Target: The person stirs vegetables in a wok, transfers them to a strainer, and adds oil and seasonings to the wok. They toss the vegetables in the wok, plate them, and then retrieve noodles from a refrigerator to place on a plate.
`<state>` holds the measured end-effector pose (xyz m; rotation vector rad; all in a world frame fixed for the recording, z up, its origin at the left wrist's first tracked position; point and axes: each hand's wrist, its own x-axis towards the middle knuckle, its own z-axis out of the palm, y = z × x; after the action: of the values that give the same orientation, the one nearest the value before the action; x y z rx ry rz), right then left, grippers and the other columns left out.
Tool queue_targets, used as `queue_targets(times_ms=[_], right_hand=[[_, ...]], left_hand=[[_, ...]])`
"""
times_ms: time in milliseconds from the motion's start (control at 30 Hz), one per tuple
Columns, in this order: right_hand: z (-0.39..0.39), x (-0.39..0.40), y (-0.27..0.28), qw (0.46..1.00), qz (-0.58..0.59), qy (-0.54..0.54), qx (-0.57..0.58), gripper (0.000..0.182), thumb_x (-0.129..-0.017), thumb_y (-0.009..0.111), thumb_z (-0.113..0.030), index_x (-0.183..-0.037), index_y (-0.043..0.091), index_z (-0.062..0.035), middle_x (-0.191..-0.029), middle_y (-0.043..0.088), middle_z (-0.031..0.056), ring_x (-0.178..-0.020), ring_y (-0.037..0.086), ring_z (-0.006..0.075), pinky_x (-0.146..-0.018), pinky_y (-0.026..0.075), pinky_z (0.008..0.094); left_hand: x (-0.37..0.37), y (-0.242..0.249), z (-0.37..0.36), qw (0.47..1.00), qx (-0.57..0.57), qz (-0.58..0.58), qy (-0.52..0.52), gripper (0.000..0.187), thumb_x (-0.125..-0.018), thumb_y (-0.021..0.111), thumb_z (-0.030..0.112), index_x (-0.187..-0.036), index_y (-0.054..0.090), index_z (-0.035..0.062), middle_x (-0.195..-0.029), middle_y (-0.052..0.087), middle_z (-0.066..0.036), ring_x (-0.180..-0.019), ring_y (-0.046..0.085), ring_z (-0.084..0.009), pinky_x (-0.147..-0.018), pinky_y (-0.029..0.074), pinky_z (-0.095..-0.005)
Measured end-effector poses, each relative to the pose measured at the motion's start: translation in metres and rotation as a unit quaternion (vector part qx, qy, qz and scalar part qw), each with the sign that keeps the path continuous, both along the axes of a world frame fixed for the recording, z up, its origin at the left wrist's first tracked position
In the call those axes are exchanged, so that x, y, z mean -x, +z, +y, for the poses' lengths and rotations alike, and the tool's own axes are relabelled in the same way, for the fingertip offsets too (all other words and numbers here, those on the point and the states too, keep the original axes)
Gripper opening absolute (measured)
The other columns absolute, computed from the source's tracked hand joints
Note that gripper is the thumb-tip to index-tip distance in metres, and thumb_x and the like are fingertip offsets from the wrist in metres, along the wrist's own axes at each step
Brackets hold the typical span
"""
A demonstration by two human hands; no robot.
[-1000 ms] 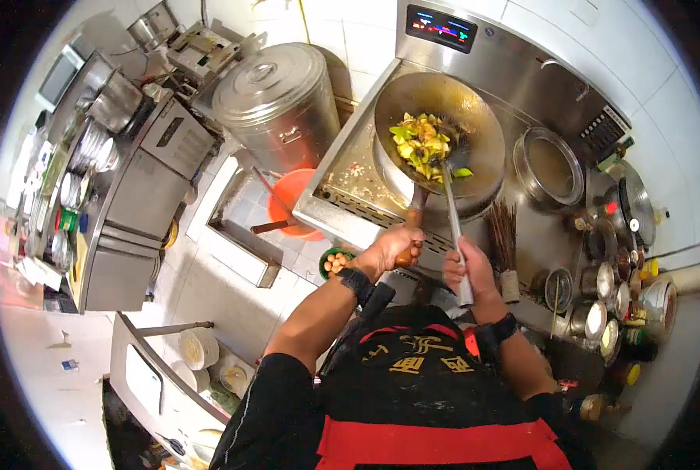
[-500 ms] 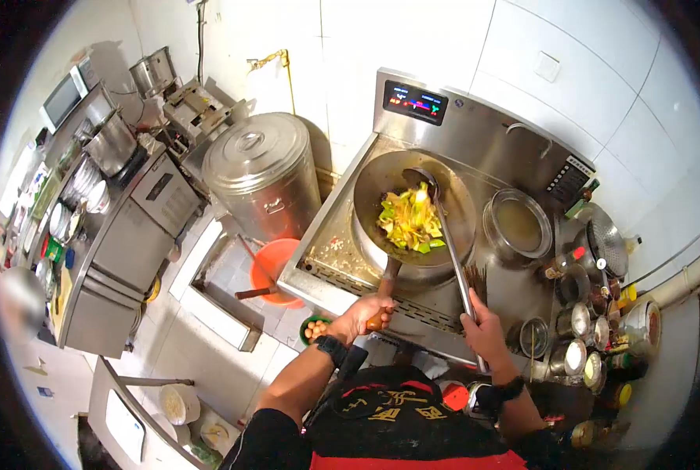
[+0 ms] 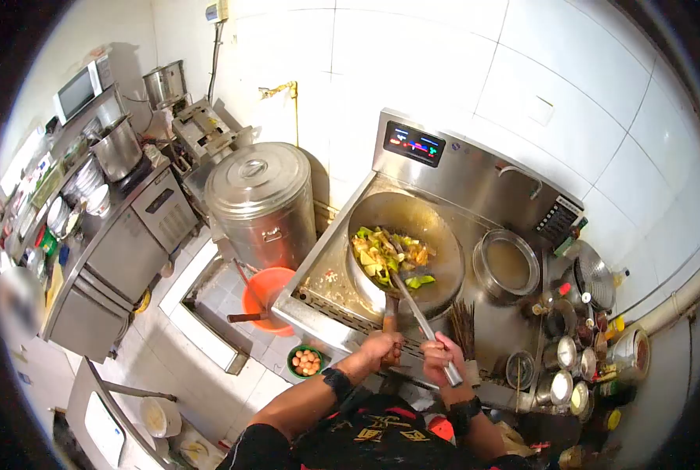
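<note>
Steel stove [image 3: 334, 288] at one o'clock, lidded vat [image 3: 260, 207] at its nine, wok [image 3: 438, 235] on the stove, left hand [image 3: 383, 346] closed around its handle [image 3: 390, 312], ladle [image 3: 422, 316] clasped in the right hand [image 3: 446, 359], shaft toward eleven, green-and-yellow food [image 3: 376, 257] in the wok.

No text, brand or number can be read with certainty. The digital display [image 3: 413, 144] on the range's backsplash [image 3: 475, 171] shows lit red, blue and green characters, too small to read. A round blue emblem [image 3: 456, 146] sits beside it. White markings on the black panel [image 3: 558, 221] are illegible, as are gold characters on the black garment [image 3: 330, 440].
</note>
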<state>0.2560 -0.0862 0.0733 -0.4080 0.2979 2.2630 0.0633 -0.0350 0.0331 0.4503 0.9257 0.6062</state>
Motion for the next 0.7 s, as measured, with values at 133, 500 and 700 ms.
queue_targets(times_ms=[133, 500, 700], right_hand=[[-0.025, 0.019, 0.061, 0.940, -0.300, 0.026, -0.158, 0.021, -0.100, 0.047, -0.022, -0.109, 0.054, -0.0040, -0.056, 0.039, -0.0052, -0.042, 0.039, 0.0077, -0.040, 0.036, 0.0248], [0.039, -0.025, -0.023, 0.278, -0.894, 0.092, -0.340, 0.065, -0.089, 0.055, -0.007, -0.148, 0.029, 0.0020, -0.071, 0.060, 0.0131, -0.055, 0.055, 0.0195, -0.053, 0.047, 0.0352], [-0.003, -0.028, 0.022, 0.630, -0.729, 0.104, -0.248, 0.066, -0.089, 0.057, -0.010, -0.149, 0.031, 0.0000, -0.065, 0.055, 0.0043, -0.051, 0.052, 0.0131, -0.047, 0.043, 0.0338]], left_hand=[[0.018, 0.012, 0.012, 1.000, 0.020, -0.004, -0.007, 0.017, -0.089, 0.059, 0.018, -0.077, 0.051, 0.0099, -0.062, 0.048, -0.001, -0.047, 0.046, -0.0133, -0.042, 0.040, -0.0308], [0.048, -0.047, 0.032, 0.987, 0.062, -0.136, -0.066, 0.017, -0.090, 0.061, 0.013, -0.083, 0.045, 0.0120, -0.064, 0.046, 0.001, -0.051, 0.045, -0.0104, -0.045, 0.039, -0.0267], [0.046, -0.042, 0.033, 0.989, 0.064, -0.110, -0.080, 0.017, -0.090, 0.060, 0.013, -0.080, 0.046, 0.0119, -0.062, 0.046, 0.001, -0.050, 0.046, -0.0105, -0.044, 0.039, -0.0262]])
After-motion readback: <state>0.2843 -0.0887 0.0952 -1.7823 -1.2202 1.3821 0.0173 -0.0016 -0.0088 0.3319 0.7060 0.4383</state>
